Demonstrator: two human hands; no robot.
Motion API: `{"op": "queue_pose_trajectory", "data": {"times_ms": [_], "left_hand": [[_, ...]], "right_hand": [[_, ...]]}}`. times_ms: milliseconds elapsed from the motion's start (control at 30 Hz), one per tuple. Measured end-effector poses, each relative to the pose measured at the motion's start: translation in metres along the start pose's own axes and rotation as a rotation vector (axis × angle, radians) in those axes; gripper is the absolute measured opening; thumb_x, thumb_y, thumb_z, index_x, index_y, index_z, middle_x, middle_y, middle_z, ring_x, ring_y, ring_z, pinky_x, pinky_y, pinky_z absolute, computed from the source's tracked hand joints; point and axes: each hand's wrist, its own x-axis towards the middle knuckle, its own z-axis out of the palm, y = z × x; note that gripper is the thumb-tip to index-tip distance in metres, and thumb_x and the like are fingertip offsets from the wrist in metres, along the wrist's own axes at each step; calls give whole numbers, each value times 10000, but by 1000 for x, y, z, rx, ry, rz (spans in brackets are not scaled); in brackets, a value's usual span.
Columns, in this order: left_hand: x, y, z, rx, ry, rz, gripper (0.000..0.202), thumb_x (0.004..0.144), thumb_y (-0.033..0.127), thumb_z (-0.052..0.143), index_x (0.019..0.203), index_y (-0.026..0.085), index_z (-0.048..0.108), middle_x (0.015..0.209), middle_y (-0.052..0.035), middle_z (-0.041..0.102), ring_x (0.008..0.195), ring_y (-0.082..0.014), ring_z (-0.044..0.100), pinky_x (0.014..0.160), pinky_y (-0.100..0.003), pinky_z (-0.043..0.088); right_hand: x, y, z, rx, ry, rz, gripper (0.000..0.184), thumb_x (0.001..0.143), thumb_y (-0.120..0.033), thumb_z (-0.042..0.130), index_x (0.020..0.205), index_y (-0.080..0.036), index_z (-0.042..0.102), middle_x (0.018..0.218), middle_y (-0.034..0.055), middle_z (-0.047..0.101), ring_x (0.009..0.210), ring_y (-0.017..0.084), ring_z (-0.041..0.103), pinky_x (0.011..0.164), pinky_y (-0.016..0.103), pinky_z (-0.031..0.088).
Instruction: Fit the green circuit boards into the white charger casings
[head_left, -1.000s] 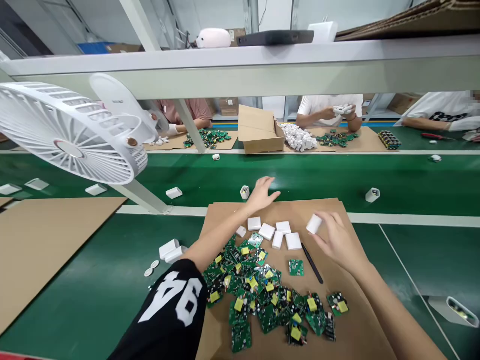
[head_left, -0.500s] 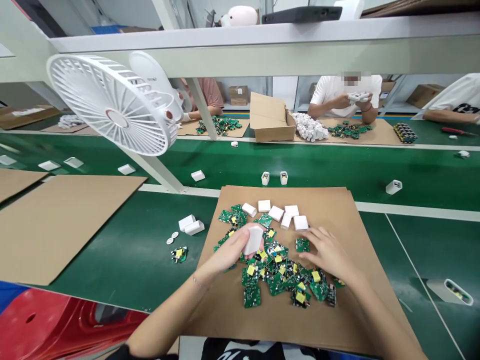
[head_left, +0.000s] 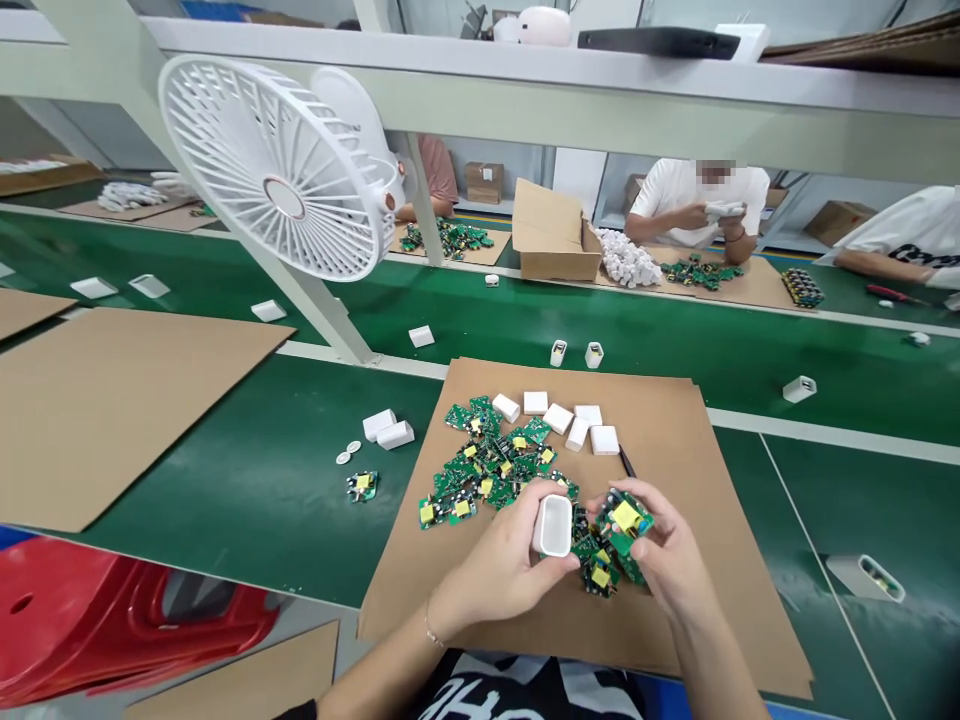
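Note:
My left hand point(head_left: 510, 565) is wrapped round a white plastic charger housing point(head_left: 556, 527), its open end turned toward me and its inside hollow. In my right hand point(head_left: 664, 545) a green circuit board point(head_left: 624, 518) with a yellow transformer is gripped between thumb and fingers, close to the right of the housing but apart from it. Under and behind both hands lies a heap of similar circuit boards point(head_left: 495, 455), partly hidden by my hands. Several white housings point(head_left: 557, 418) lie along the far side of the heap on the cardboard sheet point(head_left: 720, 600).
A dark pen-like tool point(head_left: 626, 461) lies right of the housings. Two housings point(head_left: 395, 434), small white caps point(head_left: 343, 458) and one board point(head_left: 363, 487) sit on the left. A fan point(head_left: 285, 195) hangs at upper left. Across the green belt point(head_left: 450, 310), a person point(head_left: 697, 205) handles white parts.
My left hand has come nearer with the housing, turning its open end toward me. My right hand has picked up a circuit board and brought it beside the housing. The view has shifted slightly.

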Motion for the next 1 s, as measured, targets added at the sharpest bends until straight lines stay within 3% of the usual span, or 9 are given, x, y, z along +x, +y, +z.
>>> {"op": "queue_pose_trajectory", "data": {"times_ms": [100, 200, 300, 500, 733, 1000], "left_hand": [[0, 11, 0, 87, 66, 69, 350, 820, 271, 651, 1122, 214, 484, 1038, -66, 575, 889, -217, 549, 787, -328, 437], [0, 14, 1, 120, 66, 112, 339, 811, 262, 675, 1104, 218, 510, 1018, -59, 588, 926, -228, 562, 800, -327, 449], [-1, 13, 0, 148, 66, 115, 342, 823, 282, 673, 1120, 218, 516, 1009, -55, 596, 910, -221, 569, 779, -317, 456], [-3, 14, -3, 183, 38, 140, 410, 837, 289, 658, 1209, 217, 499, 1078, -86, 591, 964, -240, 568, 808, -336, 465], [-3, 15, -2, 189, 22, 168, 428, 821, 168, 616, 1233, 204, 509, 1088, -112, 574, 982, -259, 562, 800, -349, 475], [0, 17, -2, 167, 13, 232, 381, 854, 181, 603, 1215, 195, 482, 1082, -108, 575, 970, -238, 550, 807, -324, 473]], "right_hand": [[-11, -1, 22, -38, 121, -39, 500, 787, -606, 652, 1139, -250, 651, 1061, 105, 728, 913, 259, 728, 738, 332, 615], [-18, -3, 37, -120, 190, -99, 408, 880, -504, 594, 1231, -296, 610, 1162, 79, 698, 1014, 233, 700, 808, 312, 605], [-21, -8, 44, -184, 199, -203, 378, 880, -370, 643, 1253, -348, 589, 1199, 32, 687, 1108, 204, 663, 910, 295, 574], [-25, -11, 38, -404, 113, -273, 491, 867, -189, 648, 1310, -373, 539, 1256, 15, 660, 1188, 213, 613, 1003, 383, 535], [-28, -19, 35, -756, 107, -366, 585, 851, -169, 650, 1371, -384, 490, 1228, -1, 675, 1177, 256, 621, 1010, 464, 532], [-26, -31, 35, -831, 35, -394, 611, 871, -147, 616, 1412, -371, 444, 1271, 4, 647, 1165, 270, 628, 969, 491, 555]]}}
